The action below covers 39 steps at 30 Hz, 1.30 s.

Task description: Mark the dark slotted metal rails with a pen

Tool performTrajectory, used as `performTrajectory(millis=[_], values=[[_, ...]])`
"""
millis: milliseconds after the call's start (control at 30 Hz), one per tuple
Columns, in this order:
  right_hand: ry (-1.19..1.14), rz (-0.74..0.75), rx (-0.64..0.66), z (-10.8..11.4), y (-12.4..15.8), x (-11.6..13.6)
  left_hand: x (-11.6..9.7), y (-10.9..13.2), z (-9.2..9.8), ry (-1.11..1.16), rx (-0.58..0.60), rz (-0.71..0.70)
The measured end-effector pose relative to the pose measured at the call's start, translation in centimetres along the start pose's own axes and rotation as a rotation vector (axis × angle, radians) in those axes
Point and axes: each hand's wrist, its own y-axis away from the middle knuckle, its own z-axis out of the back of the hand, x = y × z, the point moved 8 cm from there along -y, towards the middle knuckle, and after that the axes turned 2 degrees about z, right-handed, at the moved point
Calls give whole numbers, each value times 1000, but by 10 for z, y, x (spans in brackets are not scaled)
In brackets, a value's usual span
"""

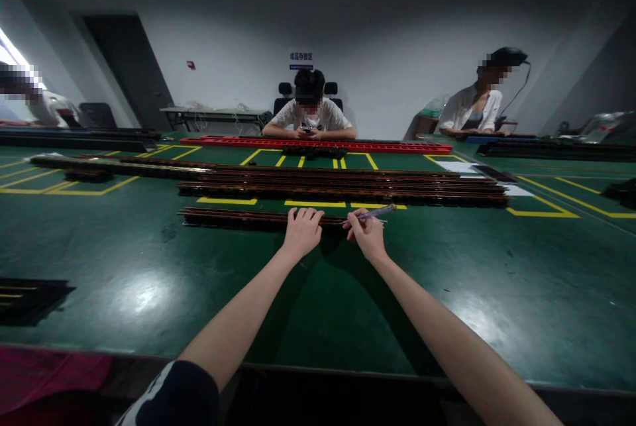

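Note:
A dark rail (233, 216) with copper-coloured lines lies crosswise on the green table in front of me. My left hand (302, 234) is closed over it, fingers curled across its far edge. Just to the right, my right hand (366, 234) pinches a slim pen-like tool (377, 212) with a translucent handle. Its thin tip points left at the rail, and whether it touches cannot be made out. Behind both hands lies a long bundle of similar rails (342, 184), parallel to the one I hold.
A red rail (318, 144) spans the far side, with a small dark pile (314, 152) before it. White papers (517, 189) lie right of the bundle. More dark rails (30, 300) sit at the near left. A person (318, 118) sits opposite; others are at both sides.

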Motion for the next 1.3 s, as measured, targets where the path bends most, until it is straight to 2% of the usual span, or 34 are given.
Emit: performTrajectory(millis=[333,667,867,1100,1300], values=[[52,5,15,-3,0,2,-2,0,5,-12,21,7],[50,4,7,-1,-1,2,3,-1,0,33,48,26],[46,10,-39,2,0,3,3,-1,1,64,58,27],[52,20,-167,14,1,0,3,-1,-1,75,61,9],[49,20,-92,9,0,-1,2,-1,0,47,51,12]])
